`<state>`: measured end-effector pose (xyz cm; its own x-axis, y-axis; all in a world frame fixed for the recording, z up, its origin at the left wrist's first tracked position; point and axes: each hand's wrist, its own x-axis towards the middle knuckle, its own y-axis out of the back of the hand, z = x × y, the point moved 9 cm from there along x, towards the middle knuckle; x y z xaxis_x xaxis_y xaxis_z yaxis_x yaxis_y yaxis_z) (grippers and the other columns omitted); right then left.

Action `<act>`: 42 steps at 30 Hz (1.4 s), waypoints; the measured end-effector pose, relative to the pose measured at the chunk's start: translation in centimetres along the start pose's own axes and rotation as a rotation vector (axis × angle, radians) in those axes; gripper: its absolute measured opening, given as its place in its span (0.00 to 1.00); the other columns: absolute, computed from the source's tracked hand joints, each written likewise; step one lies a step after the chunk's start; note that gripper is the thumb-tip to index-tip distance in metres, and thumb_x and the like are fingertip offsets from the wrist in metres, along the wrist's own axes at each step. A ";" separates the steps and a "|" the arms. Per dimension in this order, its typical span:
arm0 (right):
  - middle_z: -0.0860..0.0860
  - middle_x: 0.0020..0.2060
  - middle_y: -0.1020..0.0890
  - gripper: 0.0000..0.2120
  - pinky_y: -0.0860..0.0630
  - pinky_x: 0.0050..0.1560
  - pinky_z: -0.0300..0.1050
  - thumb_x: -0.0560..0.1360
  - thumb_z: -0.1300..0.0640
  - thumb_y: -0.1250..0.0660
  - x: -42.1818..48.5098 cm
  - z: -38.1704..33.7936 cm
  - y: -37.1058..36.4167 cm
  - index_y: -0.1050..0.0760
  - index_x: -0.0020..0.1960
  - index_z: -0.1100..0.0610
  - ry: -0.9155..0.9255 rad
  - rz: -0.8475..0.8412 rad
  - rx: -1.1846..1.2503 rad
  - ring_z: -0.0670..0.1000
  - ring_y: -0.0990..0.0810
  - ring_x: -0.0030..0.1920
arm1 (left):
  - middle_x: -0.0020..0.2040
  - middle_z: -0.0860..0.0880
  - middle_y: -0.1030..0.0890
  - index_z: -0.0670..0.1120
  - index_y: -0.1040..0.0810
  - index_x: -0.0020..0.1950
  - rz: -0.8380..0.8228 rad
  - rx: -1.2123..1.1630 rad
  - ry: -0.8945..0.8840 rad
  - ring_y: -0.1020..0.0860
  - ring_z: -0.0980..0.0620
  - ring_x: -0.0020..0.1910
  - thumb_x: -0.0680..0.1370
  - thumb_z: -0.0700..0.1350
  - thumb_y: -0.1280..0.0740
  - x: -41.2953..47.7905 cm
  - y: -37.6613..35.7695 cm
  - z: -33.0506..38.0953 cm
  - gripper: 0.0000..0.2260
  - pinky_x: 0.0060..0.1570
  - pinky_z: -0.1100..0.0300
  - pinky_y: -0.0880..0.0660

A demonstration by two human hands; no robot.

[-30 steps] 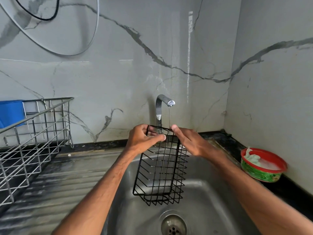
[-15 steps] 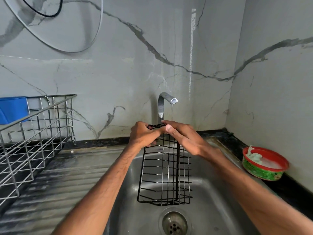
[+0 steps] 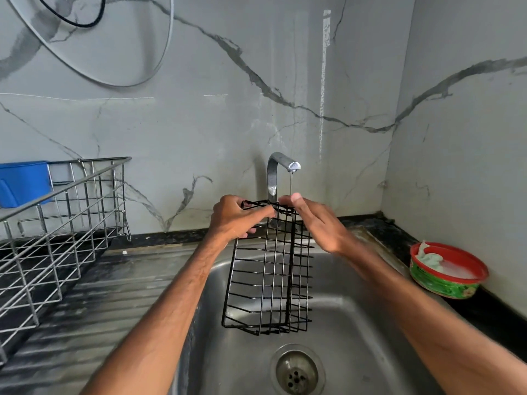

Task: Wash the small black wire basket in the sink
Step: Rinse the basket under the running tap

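The black wire basket (image 3: 268, 269) hangs on end over the steel sink (image 3: 356, 352), its top rim just under the tap (image 3: 278, 169) and its lower end in the air above the drain (image 3: 296, 372). Nothing lies inside it. A thin stream of water (image 3: 291, 182) falls from the spout onto the top rim. At the far right, on the dark counter, a green bowl with a red rim (image 3: 445, 280) holds white suds and a pale green cloth or sponge (image 3: 427, 256). At the left a steel dish rack (image 3: 57, 223) stands on the drainboard, with a blue tub (image 3: 22, 182) at its far corner.

A second ago the basket was tilted with its open side toward the camera. Half a second ago it had swung to hang straight down, and it hangs so now. Then the right fingers lay over the left ones on the rim; now the two hands have parted a little.

The left hand (image 3: 236, 220) grips the top rim, fingers curled round the wire, wrist bent. The right hand (image 3: 316, 223) reaches in from the right with its fingers nearly straight, thumb raised under the stream, fingertips on the rim. It is blurred, but it seems to rest there rather than clamp.
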<state>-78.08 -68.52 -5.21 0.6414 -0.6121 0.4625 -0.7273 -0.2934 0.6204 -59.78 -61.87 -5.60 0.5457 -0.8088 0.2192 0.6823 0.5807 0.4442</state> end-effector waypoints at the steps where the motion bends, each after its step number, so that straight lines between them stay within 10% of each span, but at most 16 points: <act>1: 0.41 0.71 0.29 0.31 0.39 0.65 0.29 0.83 0.35 0.57 0.0 -0.6 -0.2 0.28 0.74 0.49 0.021 -0.012 0.005 0.38 0.33 0.70 | 0.41 0.52 0.12 0.44 0.15 0.51 0.001 0.001 -0.003 0.13 0.54 0.36 0.64 0.59 0.17 0.1 0.0 0.0 0.25 0.41 0.52 0.14; 7: 0.55 0.74 0.29 0.25 0.33 0.70 0.50 0.85 0.43 0.47 -0.8 4.3 -0.6 0.35 0.77 0.54 -0.149 -0.052 -0.065 0.56 0.28 0.72 | 0.45 0.49 0.12 0.44 0.18 0.54 0.041 -0.030 -0.015 0.12 0.54 0.37 0.65 0.57 0.16 0.4 1.4 -0.1 0.26 0.43 0.50 0.14; 12: 0.46 0.65 0.24 0.22 0.23 0.57 0.50 0.79 0.39 0.35 -1.1 6.0 -2.4 0.27 0.68 0.49 -0.367 -0.070 0.358 0.49 0.26 0.65 | 0.51 0.50 0.12 0.45 0.21 0.63 0.000 -0.154 0.058 0.12 0.53 0.40 0.66 0.58 0.17 0.8 2.2 -0.8 0.32 0.43 0.54 0.15; 17: 0.53 0.58 0.18 0.14 0.17 0.36 0.44 0.78 0.52 0.29 -0.3 5.6 -2.0 0.23 0.62 0.52 -0.371 0.037 0.402 0.52 0.19 0.58 | 0.51 0.57 0.12 0.50 0.13 0.54 -0.209 -0.128 0.051 0.12 0.49 0.45 0.73 0.54 0.22 0.3 1.2 -0.4 0.13 0.56 0.46 0.17; 26: 0.55 0.44 0.17 0.06 0.16 0.40 0.56 0.77 0.63 0.29 -0.3 4.4 -1.1 0.23 0.51 0.57 -0.155 -0.011 0.112 0.57 0.18 0.39 | 0.55 0.53 0.16 0.50 0.19 0.64 -0.550 0.350 0.084 0.16 0.57 0.53 0.46 0.82 0.25 -0.6 -1.0 -2.4 0.55 0.54 0.54 0.21; 33: 0.45 0.46 0.17 0.08 0.20 0.47 0.45 0.75 0.58 0.27 0.1 1.0 -2.8 0.22 0.52 0.50 0.083 -0.100 -0.111 0.45 0.18 0.46 | 0.52 0.51 0.13 0.51 0.17 0.57 -0.333 0.289 0.066 0.15 0.54 0.50 0.52 0.78 0.21 1.5 -2.0 -3.1 0.43 0.54 0.52 0.18; 39: 0.47 0.40 0.17 0.10 0.31 0.28 0.37 0.73 0.54 0.23 0.3 1.5 -1.5 0.20 0.53 0.50 -0.027 -0.205 0.011 0.43 0.29 0.26 | 0.45 0.53 0.12 0.47 0.11 0.51 -0.286 0.002 -0.009 0.20 0.57 0.42 0.61 0.60 0.15 1.0 -1.4 -1.5 0.25 0.37 0.65 0.27; 42: 0.53 0.48 0.15 0.11 0.22 0.33 0.56 0.70 0.51 0.21 0.3 2.0 -1.1 0.20 0.50 0.45 -0.050 -0.219 0.068 0.53 0.20 0.32 | 0.51 0.51 0.12 0.49 0.12 0.51 -0.266 0.005 -0.028 0.17 0.53 0.53 0.54 0.65 0.17 1.1 -1.7 -1.4 0.32 0.50 0.59 0.24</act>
<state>-77.55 -69.81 -7.04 0.7739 -0.5639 0.2883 -0.5881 -0.4707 0.6577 -59.64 -63.65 -7.33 0.3340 -0.9351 0.1182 0.7975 0.3472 0.4934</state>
